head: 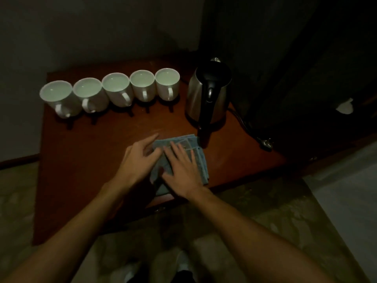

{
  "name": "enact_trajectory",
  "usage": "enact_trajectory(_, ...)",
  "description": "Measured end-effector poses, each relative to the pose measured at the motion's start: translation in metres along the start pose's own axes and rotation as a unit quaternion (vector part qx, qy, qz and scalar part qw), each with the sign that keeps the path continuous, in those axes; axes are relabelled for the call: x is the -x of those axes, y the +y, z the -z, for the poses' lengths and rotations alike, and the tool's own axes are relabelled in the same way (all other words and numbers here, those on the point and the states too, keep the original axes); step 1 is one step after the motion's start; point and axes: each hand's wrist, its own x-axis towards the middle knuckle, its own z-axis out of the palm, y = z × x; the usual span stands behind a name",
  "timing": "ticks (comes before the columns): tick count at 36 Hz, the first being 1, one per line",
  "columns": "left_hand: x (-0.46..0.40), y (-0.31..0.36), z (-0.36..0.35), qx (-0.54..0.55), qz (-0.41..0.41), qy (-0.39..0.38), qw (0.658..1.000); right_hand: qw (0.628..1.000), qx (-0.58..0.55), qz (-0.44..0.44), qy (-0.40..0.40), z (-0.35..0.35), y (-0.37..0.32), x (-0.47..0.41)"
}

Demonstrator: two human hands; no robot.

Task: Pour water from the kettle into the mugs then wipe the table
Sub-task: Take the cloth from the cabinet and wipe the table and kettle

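Both hands flat on cloth (195, 154), L hand (140, 158), R hand (181, 170), mugs (114, 90) full

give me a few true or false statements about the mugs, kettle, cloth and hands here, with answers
1. Five white mugs stand in a row. True.
2. The kettle stands left of the mugs. False: it stands to their right.
3. Both hands rest on the folded cloth. True: left hand and right hand lie on it.
4. The mugs are empty. False: they hold water.
5. The right hand grips the kettle. False: it rests on the cloth.
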Motion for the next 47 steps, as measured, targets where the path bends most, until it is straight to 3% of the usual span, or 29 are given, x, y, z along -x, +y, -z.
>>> enact_trajectory(4,0.039,-0.031,-0.008,-0.129,-0.055,-0.088,0.986,1.000,-0.005,-0.003,-0.017,0.015,-0.007,0.019)
enact_trajectory(7,0.055,-0.052,-0.034,-0.287,-0.104,-0.130,0.943,0.997,0.060,-0.002,-0.040,0.022,0.004,0.042)
enact_trajectory(17,0.075,-0.061,-0.058,-0.416,-0.173,-0.099,0.887,0.987,0.148,-0.017,-0.058,0.018,0.014,0.084)
enact_trajectory(30,0.086,-0.071,-0.052,-0.433,-0.231,-0.036,0.870,0.972,0.230,-0.051,-0.012,0.004,-0.010,0.095)
enact_trajectory(38,0.083,-0.074,-0.051,-0.423,-0.207,-0.060,0.880,0.956,0.292,-0.014,-0.003,0.009,-0.019,0.093)
enact_trajectory(47,0.086,-0.052,-0.015,-0.315,-0.183,-0.079,0.928,0.984,0.162,-0.056,-0.052,0.047,-0.043,0.105)
